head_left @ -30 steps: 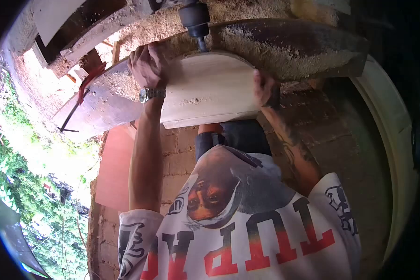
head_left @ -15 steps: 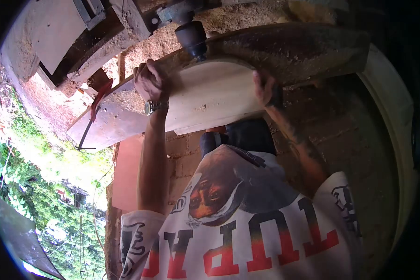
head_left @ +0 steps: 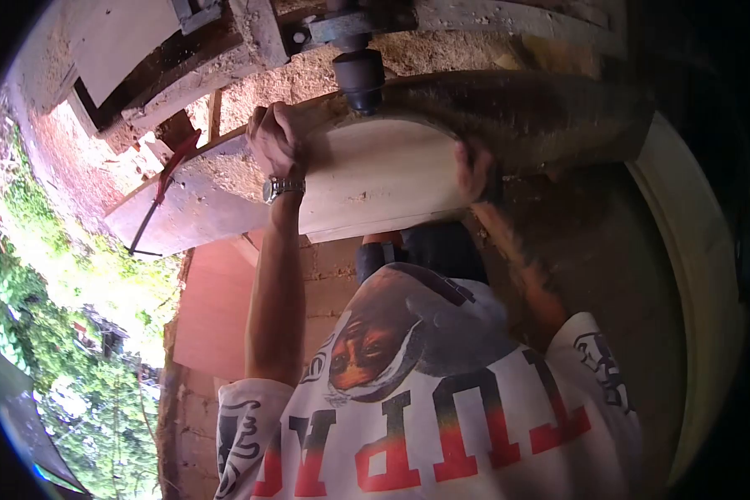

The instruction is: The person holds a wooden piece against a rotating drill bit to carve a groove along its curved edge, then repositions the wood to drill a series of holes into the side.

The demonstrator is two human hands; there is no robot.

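A pale wooden board (head_left: 383, 171) with a curved far edge lies on a dark work surface (head_left: 558, 117). My left hand (head_left: 276, 143), with a metal watch (head_left: 282, 188) at the wrist, has its fingers curled at the board's left side. My right hand (head_left: 475, 169) is closed around the board's right edge, its fingertips partly in shadow. Just beyond the curved edge, between my hands, a dark cylindrical tool head (head_left: 360, 79) points down. Whether it touches the board cannot be made out.
A red clamp (head_left: 171, 171) grips the surface at the left. Sawdust (head_left: 308, 68) covers the area behind the tool. Wooden framing (head_left: 254, 37) stands at the upper left. A pale curved panel (head_left: 683, 200) is at the right, and a brick wall (head_left: 329, 292) shows below.
The view has shifted slightly, so the tool head and both hands appear a little lower and further right. Both hands keep their hold on the board.
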